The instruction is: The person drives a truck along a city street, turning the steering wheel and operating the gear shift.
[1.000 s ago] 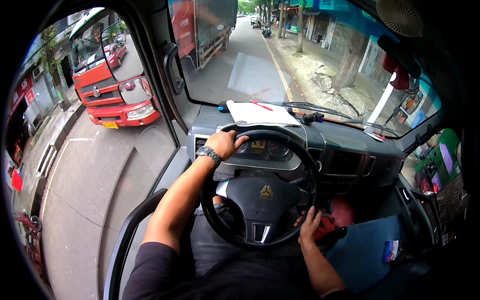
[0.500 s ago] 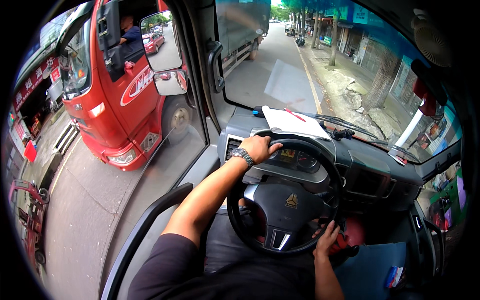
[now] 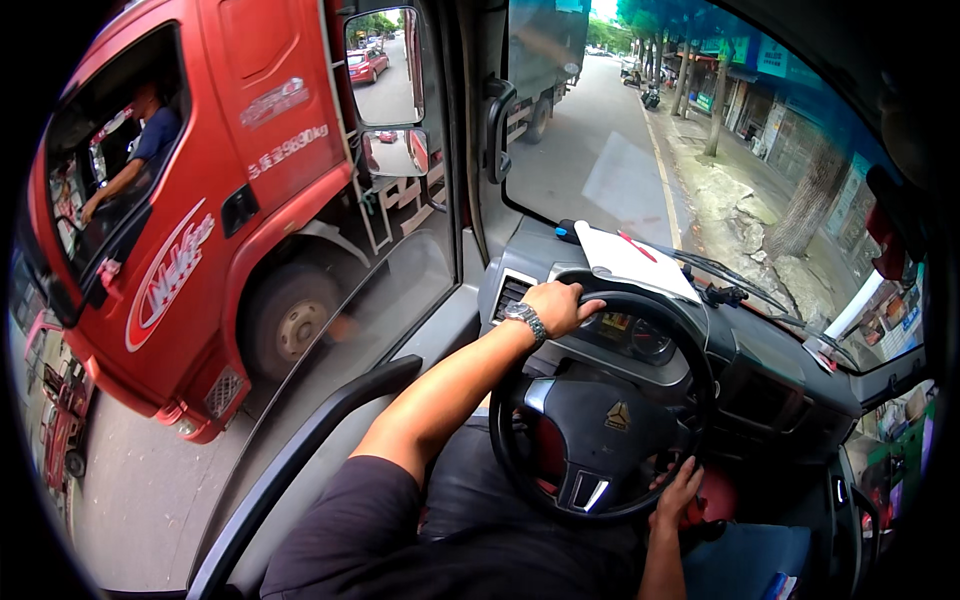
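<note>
At the upper left of a black steering wheel (image 3: 615, 422), a person's left hand (image 3: 557, 305) is holding the rim, its grip wrapping over it and the thumb lying along the top. A silver watch (image 3: 525, 318) is circling that wrist. On the lower right of the same rim, the right hand (image 3: 680, 492) is holding on too; its fingers are partly hiding behind the wheel, so I cannot tell how tightly that grip is closing. Gauges (image 3: 625, 332) are showing through the wheel's upper opening. Beyond it, white paper (image 3: 625, 266) is lying on the dashboard (image 3: 800, 372), with a red pen (image 3: 637, 247) resting on top. Outside on the left, a red truck (image 3: 200, 318) is filling the view close alongside, and someone in a blue shirt (image 3: 155, 137) is sitting in its cab. Side mirrors (image 3: 387, 95) are reflecting a red car (image 3: 367, 66).
</note>
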The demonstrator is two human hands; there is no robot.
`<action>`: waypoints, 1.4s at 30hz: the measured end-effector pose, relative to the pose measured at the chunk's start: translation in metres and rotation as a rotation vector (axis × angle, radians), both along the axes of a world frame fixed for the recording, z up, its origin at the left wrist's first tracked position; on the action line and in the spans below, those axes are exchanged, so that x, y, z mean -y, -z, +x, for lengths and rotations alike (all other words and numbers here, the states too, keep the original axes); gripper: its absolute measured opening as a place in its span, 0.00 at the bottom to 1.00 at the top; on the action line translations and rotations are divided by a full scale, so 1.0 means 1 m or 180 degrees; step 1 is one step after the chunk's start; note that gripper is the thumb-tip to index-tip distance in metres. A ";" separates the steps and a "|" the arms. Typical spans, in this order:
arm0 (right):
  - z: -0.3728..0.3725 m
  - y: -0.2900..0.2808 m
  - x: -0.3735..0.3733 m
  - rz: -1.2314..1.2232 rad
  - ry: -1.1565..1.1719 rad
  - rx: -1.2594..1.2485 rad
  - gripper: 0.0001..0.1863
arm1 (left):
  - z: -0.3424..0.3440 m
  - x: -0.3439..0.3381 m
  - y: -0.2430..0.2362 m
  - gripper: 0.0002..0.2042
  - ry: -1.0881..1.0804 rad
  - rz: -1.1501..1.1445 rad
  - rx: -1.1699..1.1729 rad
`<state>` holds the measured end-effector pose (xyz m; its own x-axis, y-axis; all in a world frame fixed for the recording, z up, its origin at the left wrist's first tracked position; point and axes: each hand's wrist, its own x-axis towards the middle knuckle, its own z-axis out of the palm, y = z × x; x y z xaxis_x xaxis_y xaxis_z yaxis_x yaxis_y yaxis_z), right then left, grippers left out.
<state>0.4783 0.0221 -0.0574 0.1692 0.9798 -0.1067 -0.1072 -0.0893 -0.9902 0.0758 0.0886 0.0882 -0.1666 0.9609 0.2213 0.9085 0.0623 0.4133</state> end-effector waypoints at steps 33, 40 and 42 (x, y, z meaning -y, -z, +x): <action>0.025 -0.030 -0.086 0.0947 -0.0160 0.1371 0.30 | 0.004 0.080 0.062 0.21 -0.0380 0.0311 0.2312; 0.020 0.001 -0.051 0.0657 -0.0099 0.1136 0.31 | 0.017 0.148 0.124 0.19 -0.0911 0.0806 0.2618; 0.028 0.041 -0.040 0.1319 0.0344 0.1437 0.30 | 0.036 0.162 0.136 0.19 -0.1023 0.0856 0.3074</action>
